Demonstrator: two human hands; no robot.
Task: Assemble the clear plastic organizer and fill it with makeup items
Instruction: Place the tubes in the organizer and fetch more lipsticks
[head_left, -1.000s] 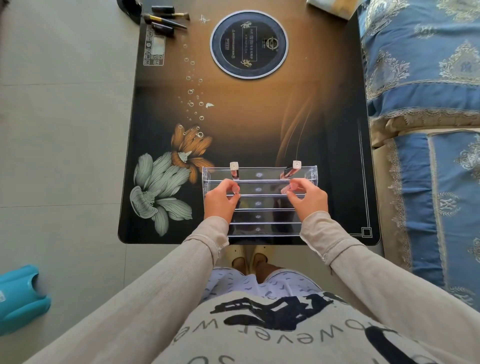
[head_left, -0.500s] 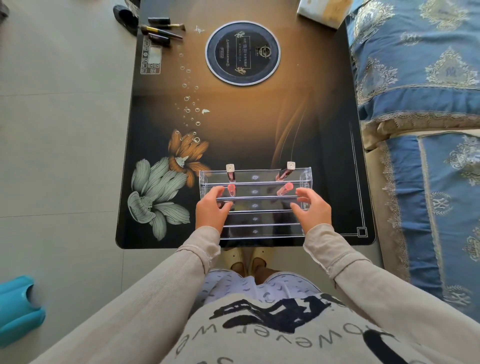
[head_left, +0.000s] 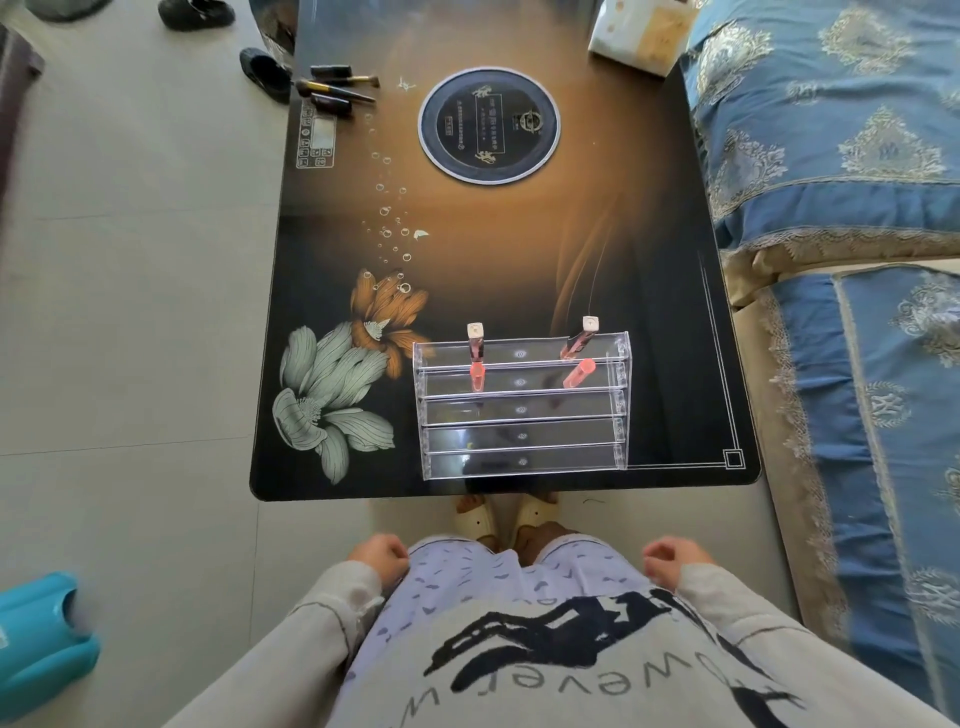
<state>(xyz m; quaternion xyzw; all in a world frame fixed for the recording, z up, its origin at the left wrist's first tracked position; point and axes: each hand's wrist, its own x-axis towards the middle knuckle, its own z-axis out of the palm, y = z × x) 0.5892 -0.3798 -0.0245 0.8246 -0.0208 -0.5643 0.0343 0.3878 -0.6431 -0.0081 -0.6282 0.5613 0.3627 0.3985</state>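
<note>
While both hands' grips (left hand (head_left: 378, 556), right hand (head_left: 670, 558)) curl empty, the organizer (head_left: 522, 408) stands well ahead.

Clear glossy plastic organizer (head_left: 522, 410), glossy printed table (head_left: 519, 249), woven sofa cloth (head_left: 841, 130)

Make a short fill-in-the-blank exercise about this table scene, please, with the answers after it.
1. The clear organizer has ____ tiers.
2. It holds ____ lip glosses, one left, one right.
3. The brushes lie at the table's far ____ corner.
4. Both hands hold ____.

Answers: five; two; left; nothing
</note>
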